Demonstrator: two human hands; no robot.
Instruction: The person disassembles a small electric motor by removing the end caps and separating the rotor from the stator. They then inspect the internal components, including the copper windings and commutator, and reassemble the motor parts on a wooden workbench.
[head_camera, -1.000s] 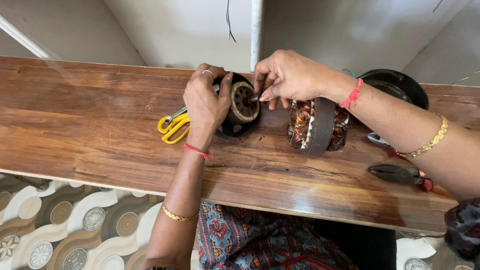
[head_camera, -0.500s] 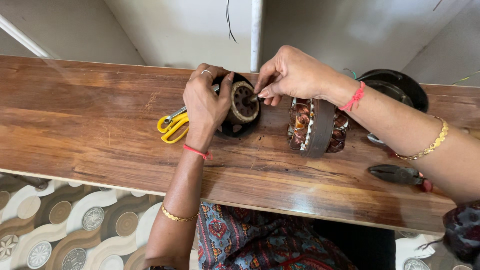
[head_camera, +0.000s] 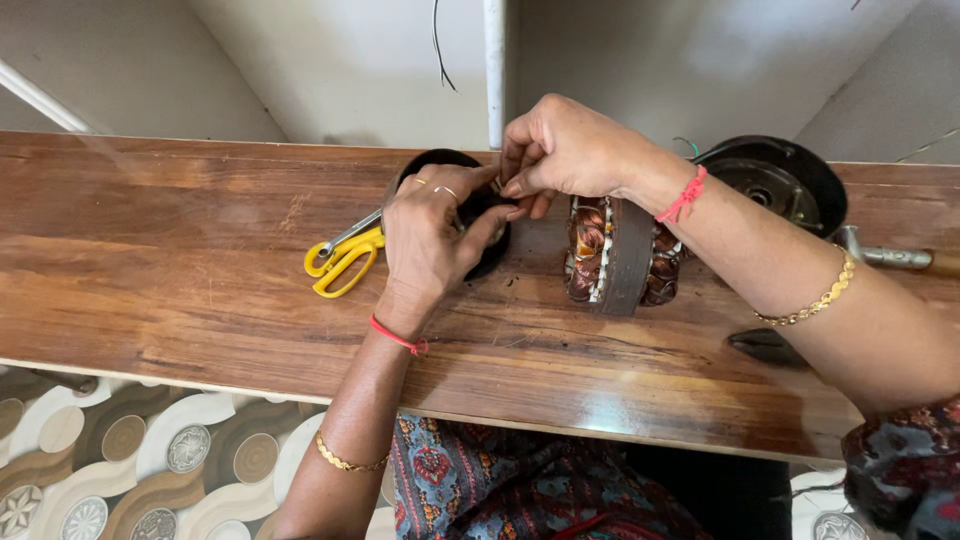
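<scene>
My left hand (head_camera: 432, 238) lies over a round black motor part (head_camera: 436, 164) on the wooden bench (head_camera: 180, 270) and grips it, hiding most of it. My right hand (head_camera: 560, 152) hovers just right of it, fingertips pinched together at the part's upper right edge; what they pinch is too small to make out. A motor stator with copper windings (head_camera: 612, 252) stands on edge directly under my right wrist.
Yellow-handled scissors (head_camera: 342, 256) lie left of my left hand. A black round motor housing (head_camera: 780, 182) sits at the back right, a metal tool with a wooden handle (head_camera: 900, 258) beyond it. A dark tool (head_camera: 765, 346) lies under my right forearm. A white pipe (head_camera: 494, 70) runs up the wall.
My left hand has closed further over the black part, covering its centre. My right hand's fingers have drawn together at the part's edge.
</scene>
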